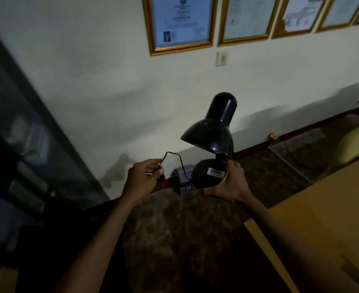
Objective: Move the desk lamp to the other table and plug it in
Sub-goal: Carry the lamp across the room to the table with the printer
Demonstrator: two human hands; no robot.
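Observation:
A black desk lamp (213, 132) is held in the air in front of me, its round base (206, 176) tipped toward the camera so the label underneath shows. My right hand (230, 182) grips the base from the right side. My left hand (141, 178) is closed on the lamp's thin black cord (174, 157), which loops up and runs back to the base. A dark plug end hangs just below the left hand's fingers. A wooden table (326, 210) lies at the right. A small red light (271, 135) glows low on the wall.
A dark glass-fronted cabinet (26, 144) stands at the left. Several gold-framed certificates (180, 24) hang on the white wall with a wall switch (222, 58) below them. A small purple box (184, 180) sits on the patterned floor by the wall. A pale cushion (356, 142) is at far right.

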